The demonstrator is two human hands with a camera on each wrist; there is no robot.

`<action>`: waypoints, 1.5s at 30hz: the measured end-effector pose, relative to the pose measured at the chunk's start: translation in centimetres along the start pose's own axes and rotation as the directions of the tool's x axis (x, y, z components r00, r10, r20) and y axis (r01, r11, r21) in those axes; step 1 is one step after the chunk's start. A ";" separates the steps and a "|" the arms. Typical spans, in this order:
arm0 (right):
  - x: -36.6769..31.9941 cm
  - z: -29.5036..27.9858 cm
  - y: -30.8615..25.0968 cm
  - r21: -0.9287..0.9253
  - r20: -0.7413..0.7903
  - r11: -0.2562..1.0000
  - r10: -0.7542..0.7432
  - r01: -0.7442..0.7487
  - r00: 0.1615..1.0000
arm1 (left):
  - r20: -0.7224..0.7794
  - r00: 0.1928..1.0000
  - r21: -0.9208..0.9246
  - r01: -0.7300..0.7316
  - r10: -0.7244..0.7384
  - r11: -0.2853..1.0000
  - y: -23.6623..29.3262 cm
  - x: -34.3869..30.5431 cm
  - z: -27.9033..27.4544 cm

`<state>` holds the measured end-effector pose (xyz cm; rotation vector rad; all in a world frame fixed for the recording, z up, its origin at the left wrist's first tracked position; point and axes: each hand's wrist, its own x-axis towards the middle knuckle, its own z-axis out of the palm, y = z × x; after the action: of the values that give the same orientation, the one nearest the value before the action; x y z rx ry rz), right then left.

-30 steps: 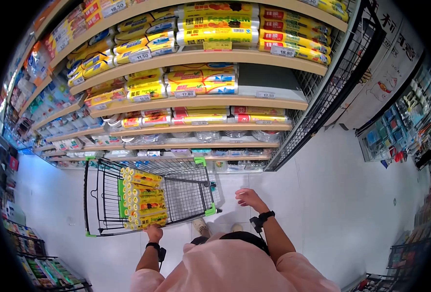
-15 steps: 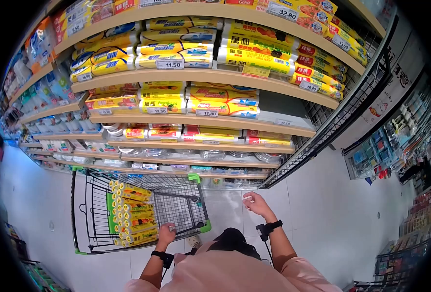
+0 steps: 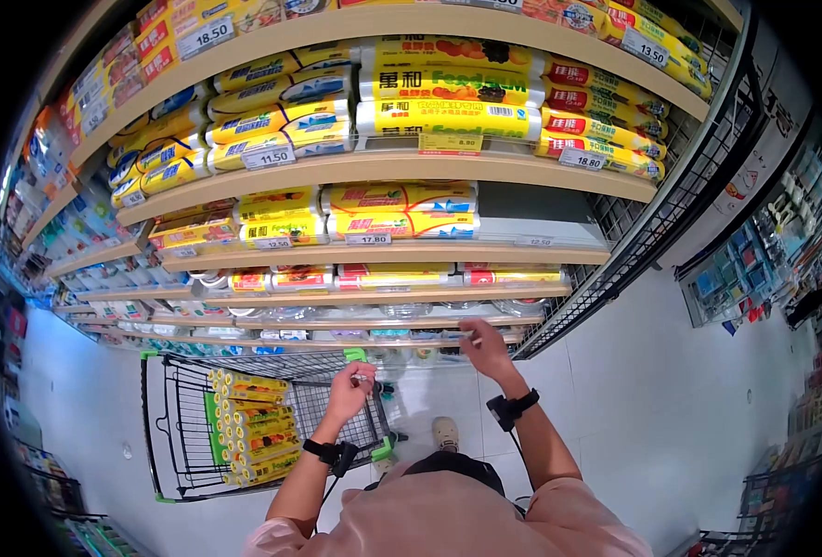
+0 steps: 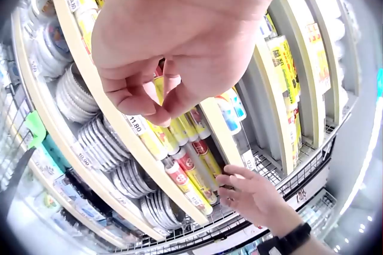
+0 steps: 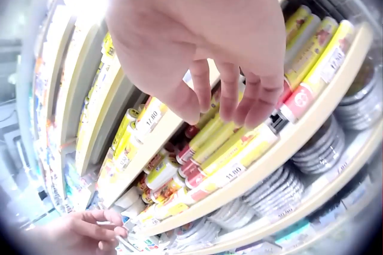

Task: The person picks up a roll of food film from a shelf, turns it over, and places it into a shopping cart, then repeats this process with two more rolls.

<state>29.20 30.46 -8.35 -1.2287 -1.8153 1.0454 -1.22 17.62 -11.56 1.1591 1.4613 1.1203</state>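
My left hand (image 3: 349,390) is raised over the right end of the shopping cart (image 3: 323,455), fingers loosely curled and nothing visible in them. In the left wrist view its thumb and fingertips come close together in front of the shelf. My right hand (image 3: 487,351) hangs near the lower shelves, its fingers loosely bent and apart from the goods. Yellow rolls of plastic bags (image 3: 262,432) lie stacked at the cart's left end. Facing me, shelves hold more yellow rolls (image 3: 453,97), and boxed rolls (image 5: 224,153) with red ends appear below the right hand.
A bare stretch of shelf (image 3: 541,218) lies right of the rolls priced 17.80. Stacked foil trays (image 4: 102,144) fill a lower shelf. Black wire mesh (image 3: 634,269) closes the shelf's right side. A display of small goods (image 3: 731,278) stands across the aisle.
My left hand has risen from beside the stacked rolls and moved right, toward the shelf. The right hand has come forward, and the shelf appears nearer.
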 end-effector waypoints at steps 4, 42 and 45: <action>6.8 -3.7 -5.7 -0.295 -0.232 0.887 -0.428 0.356 0.873 | -0.044 0.999 0.006 0.026 -0.026 1.000 2.2 1.1 1.6; 17.5 -8.2 -9.4 0.502 -0.110 0.851 -0.111 0.151 0.988 | -0.259 0.958 -0.178 0.076 -0.121 0.981 4.0 -1.5 6.6; 15.8 -8.1 -8.8 0.675 -0.128 0.727 -0.053 0.126 0.990 | -0.253 0.963 -0.145 0.061 -0.097 0.988 4.2 -1.6 5.2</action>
<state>28.06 45.38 4.68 -0.7057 -1.2008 1.3968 4.66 17.20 -8.03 0.8758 1.5868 1.3326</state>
